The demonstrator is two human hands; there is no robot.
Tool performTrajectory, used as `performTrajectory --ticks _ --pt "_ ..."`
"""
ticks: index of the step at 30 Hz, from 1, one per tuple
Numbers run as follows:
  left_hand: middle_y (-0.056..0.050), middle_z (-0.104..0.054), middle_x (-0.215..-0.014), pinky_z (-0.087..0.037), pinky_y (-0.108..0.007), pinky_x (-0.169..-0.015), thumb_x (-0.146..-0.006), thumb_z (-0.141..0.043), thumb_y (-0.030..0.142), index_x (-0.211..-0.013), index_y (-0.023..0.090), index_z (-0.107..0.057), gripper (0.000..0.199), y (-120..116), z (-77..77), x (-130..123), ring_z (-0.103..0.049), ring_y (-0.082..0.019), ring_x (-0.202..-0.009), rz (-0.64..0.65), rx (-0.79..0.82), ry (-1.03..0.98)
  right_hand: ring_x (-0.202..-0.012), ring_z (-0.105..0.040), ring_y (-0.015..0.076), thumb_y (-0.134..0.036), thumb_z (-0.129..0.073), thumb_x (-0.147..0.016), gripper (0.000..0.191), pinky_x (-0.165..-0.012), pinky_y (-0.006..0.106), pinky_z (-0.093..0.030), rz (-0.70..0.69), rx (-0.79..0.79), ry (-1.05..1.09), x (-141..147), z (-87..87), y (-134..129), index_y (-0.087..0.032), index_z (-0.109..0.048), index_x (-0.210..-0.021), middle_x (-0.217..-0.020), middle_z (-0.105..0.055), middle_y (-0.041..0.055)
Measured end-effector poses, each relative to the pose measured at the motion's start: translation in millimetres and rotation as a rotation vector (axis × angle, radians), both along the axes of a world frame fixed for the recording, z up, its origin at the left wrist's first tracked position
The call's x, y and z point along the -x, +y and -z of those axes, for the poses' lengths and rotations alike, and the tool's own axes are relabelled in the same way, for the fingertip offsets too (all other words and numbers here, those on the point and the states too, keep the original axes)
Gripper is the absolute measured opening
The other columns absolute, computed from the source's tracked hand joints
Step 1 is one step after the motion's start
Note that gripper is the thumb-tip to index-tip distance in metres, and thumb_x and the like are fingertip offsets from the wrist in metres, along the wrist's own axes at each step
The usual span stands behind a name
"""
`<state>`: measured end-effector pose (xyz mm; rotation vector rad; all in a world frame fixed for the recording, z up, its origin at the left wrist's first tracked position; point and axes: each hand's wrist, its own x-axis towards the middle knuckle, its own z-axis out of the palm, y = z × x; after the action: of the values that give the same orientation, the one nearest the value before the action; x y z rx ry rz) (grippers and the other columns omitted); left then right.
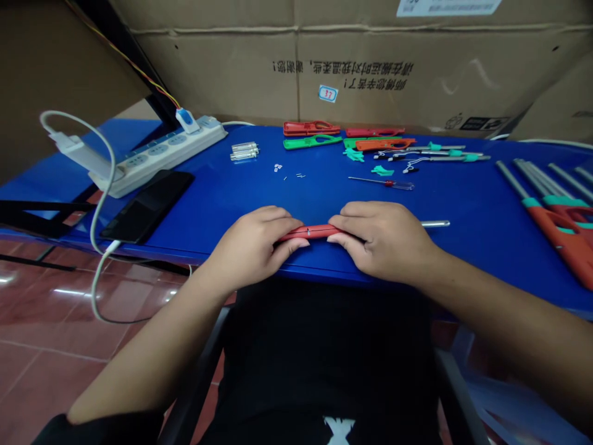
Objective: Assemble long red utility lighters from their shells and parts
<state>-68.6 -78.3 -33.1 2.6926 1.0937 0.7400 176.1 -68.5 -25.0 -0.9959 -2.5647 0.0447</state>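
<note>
A red long-neck lighter [311, 232] lies sideways between my two hands, just above the table's near edge. A seam line runs along its casing. My left hand [257, 244] pinches its left end between fingers and thumb. My right hand [380, 238] grips the other end, and the silver tube [435, 224] sticks out beyond that hand. Much of the casing is hidden by my fingers. Past my right hand lies a screwdriver [389, 183] with a clear and red handle. Tiny white parts [277, 167] and small metal pins [301, 175] are scattered farther back.
On the blue table [222, 204], red and green casing halves [312, 142], clear gas tanks [244, 151], and tubes with wires [445, 154] lie at the back. Several lighters [556, 228] stand at right. A power strip [157, 154] and black phone [147, 205] occupy the left, before a cardboard box [222, 68].
</note>
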Motion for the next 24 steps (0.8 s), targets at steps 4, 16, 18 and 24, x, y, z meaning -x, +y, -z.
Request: performTrajectory --ticks 4,16,18,24 --pt "-0.01 -0.071 -0.092 -0.051 -0.034 -0.075 -0.1 -0.053 0.036 -0.103 0.013 -0.071 0.029 -4 6.0 -1 -0.063 -0.021 -0.081 -0.057 -0.117 0.013 -0.082 -0.065 0.021 -0.028 -0.051 -0.099 0.027 -0.069 0.032 -0.045 0.01 -0.01 -0.01 3 1.3 -3 -0.015 -0.075 -0.099 -0.092 -0.073 0.0079" --pt "-0.009 -0.071 -0.092 -0.052 -0.035 -0.072 -0.098 -0.058 0.032 -0.109 0.013 -0.07 0.025 -16 12.2 2 -0.061 -0.02 -0.077 -0.065 -0.143 -0.031 -0.089 -0.065 0.0217 -0.035 -0.059 -0.096 0.027 -0.077 0.033 -0.05 -0.038 0.181 -0.071 -15 -13.1 -1 -0.017 -0.073 -0.112 -0.1 -0.07 0.0088" --pt "-0.01 -0.071 -0.093 -0.052 -0.035 -0.074 -0.098 -0.058 0.032 -0.109 0.012 -0.07 0.026 -16 10.3 2 -0.061 -0.02 -0.078 -0.06 -0.136 -0.021 -0.084 -0.064 0.0207 -0.033 -0.058 -0.097 0.025 -0.075 0.032 -0.049 -0.056 0.181 -0.062 -15 -12.2 0 -0.015 -0.074 -0.104 -0.093 -0.069 0.0084" --pt "-0.011 -0.072 -0.107 -0.054 -0.038 -0.085 -0.096 -0.059 0.037 -0.119 0.013 -0.068 0.034 -14 1.7 -7 -0.067 -0.024 -0.094 -0.062 -0.118 0.068 -0.085 -0.063 0.0212 -0.032 -0.058 -0.097 0.024 -0.078 0.033 -0.049 -0.081 0.161 -0.016 -13 -9.1 -1 -0.015 -0.075 -0.102 -0.091 -0.068 0.0084"
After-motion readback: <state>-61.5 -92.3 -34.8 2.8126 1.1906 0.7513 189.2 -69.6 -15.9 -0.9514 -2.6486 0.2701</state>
